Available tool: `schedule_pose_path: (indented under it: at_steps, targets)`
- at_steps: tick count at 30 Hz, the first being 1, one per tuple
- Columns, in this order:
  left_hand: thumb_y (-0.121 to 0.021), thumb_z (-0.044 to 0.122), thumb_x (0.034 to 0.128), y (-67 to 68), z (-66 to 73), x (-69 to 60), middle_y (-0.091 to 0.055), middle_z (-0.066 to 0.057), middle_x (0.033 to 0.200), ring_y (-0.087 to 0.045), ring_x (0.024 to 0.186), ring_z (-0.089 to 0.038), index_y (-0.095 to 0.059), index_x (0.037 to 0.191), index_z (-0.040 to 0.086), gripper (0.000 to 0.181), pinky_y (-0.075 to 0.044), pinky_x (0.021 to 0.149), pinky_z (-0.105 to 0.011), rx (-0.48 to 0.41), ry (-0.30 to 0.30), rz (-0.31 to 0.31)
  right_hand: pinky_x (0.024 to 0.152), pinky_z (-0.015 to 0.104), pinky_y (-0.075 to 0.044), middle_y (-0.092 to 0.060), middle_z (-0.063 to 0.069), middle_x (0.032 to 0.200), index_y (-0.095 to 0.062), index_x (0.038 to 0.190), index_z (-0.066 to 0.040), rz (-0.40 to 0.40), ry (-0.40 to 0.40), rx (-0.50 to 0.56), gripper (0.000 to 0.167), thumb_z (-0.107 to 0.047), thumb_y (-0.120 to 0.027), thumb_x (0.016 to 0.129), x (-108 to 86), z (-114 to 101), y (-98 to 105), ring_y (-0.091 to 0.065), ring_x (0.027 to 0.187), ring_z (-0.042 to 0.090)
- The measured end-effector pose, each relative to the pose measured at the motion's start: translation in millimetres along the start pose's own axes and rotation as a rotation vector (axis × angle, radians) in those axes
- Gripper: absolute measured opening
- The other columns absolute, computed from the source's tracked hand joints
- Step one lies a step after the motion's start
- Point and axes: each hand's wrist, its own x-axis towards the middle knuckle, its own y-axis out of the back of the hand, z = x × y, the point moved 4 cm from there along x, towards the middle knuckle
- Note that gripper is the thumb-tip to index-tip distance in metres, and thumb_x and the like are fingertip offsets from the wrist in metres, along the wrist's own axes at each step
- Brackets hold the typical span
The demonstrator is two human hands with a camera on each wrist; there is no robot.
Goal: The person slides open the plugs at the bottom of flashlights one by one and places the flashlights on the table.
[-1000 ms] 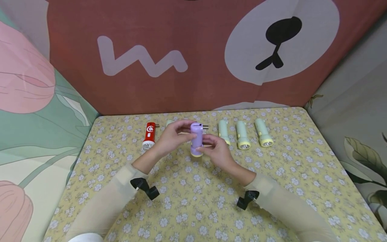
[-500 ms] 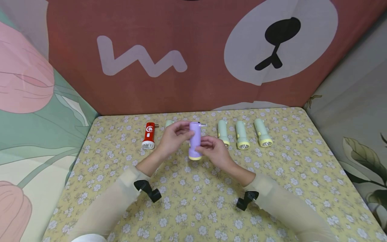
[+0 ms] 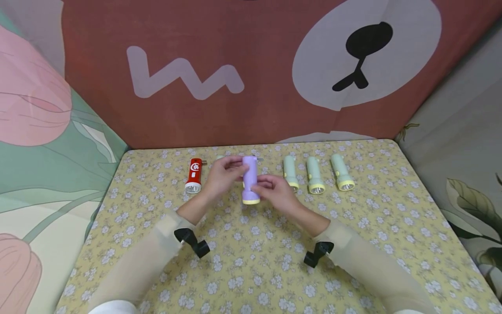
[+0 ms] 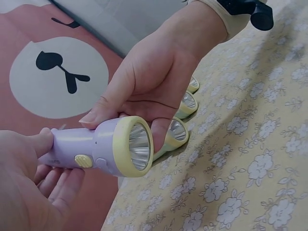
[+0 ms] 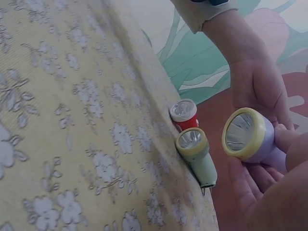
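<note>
A purple flashlight (image 3: 250,178) with a yellow rim is raised over the table, lens end down in the head view. My left hand (image 3: 222,175) grips its tail end between thumb and fingers. Nearer the lens end, my right hand (image 3: 279,195) pinches the barrel from the other side. The left wrist view shows a yellow slide switch (image 4: 83,160) on the barrel and the clear lens (image 4: 139,147), which looks unlit. Metal plug prongs (image 3: 260,159) stick out at the tail, partly hidden behind the body.
A red flashlight (image 3: 194,175) lies at the back left of the flower-patterned table (image 3: 255,261). Beside it, a pale green flashlight (image 5: 201,166) is mostly hidden behind my left hand in the head view. Three more green flashlights (image 3: 315,174) lie at the back right. A printed cloth (image 3: 219,117) hangs behind.
The purple flashlight has turned about its long axis, so its prongs now show less behind it. It has shifted slightly left, both hands still holding it. The other flashlights have not moved.
</note>
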Motion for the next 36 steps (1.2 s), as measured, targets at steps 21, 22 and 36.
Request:
schedule_pose_path:
  at_steps: [21, 22, 36]
  targets:
    - [-0.066, 0.015, 0.1013, 21.0, 5.7, 27.4, -0.06, -0.025, 0.133, -0.062, 0.12, -0.037, -0.053, 0.14, -0.008, 0.047, -0.052, 0.101, -0.053, 0.032, 0.136, -0.006, 0.088, 0.052, -0.059, -0.07, 0.023, 0.118, -0.062, 0.13, 0.007, 0.005, -0.115, 0.008, 0.039, -0.019, -0.067, 0.101, 31.4, -12.9, -4.6, -0.071, 0.099, 0.028]
    - [-0.066, 0.015, 0.1013, 22.0, 5.6, 29.4, -0.061, -0.024, 0.132, -0.062, 0.119, -0.036, -0.053, 0.14, -0.008, 0.047, -0.053, 0.1, -0.051, 0.038, 0.138, -0.005, 0.089, 0.053, -0.058, -0.07, 0.023, 0.119, -0.062, 0.131, 0.007, 0.005, -0.119, 0.007, 0.04, -0.019, -0.067, 0.101, 33.5, -12.9, -4.8, -0.071, 0.099, 0.028]
    - [-0.068, 0.012, 0.0996, 28.5, -2.5, 54.0, -0.063, -0.027, 0.127, -0.065, 0.11, -0.035, -0.058, 0.133, -0.01, 0.041, -0.052, 0.101, -0.052, 0.012, 0.211, 0.077, 0.085, 0.046, -0.061, -0.07, 0.022, 0.115, -0.066, 0.124, 0.008, 0.043, -0.184, 0.017, 0.037, -0.021, -0.068, 0.101, 59.3, -10.0, -7.8, -0.071, 0.086, 0.02]
